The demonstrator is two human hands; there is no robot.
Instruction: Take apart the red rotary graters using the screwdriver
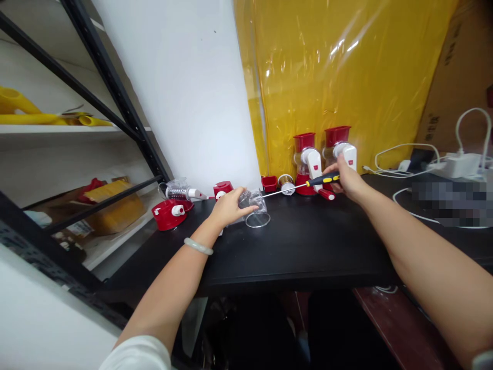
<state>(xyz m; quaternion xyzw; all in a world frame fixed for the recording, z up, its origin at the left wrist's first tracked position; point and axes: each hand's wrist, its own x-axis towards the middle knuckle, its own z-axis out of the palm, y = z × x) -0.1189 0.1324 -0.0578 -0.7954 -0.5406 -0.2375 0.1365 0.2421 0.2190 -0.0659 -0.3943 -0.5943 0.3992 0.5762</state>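
My left hand [230, 208] is closed around a clear plastic grater body [259, 198] near the middle of the black table [296, 241]. A round clear rim of that part faces down toward the tabletop. In my right hand [344, 179] is a screwdriver [324, 179] with a black and yellow handle. Its long metal shaft points left, and the tip meets or overlaps the clear part; whether it sits in a screw is too small to tell. Behind my left hand stands a red and white grater piece [222, 187], partly covered by the fingers.
Two red and white rotary graters [305, 162] stand at the back, beside a small red tray [269, 183] and a metal grater drum [286, 183]. Further red grater parts [169, 215] lie left. White cables and a power strip [460, 165] occupy the right. A black-framed shelf [111, 82] borders the left.
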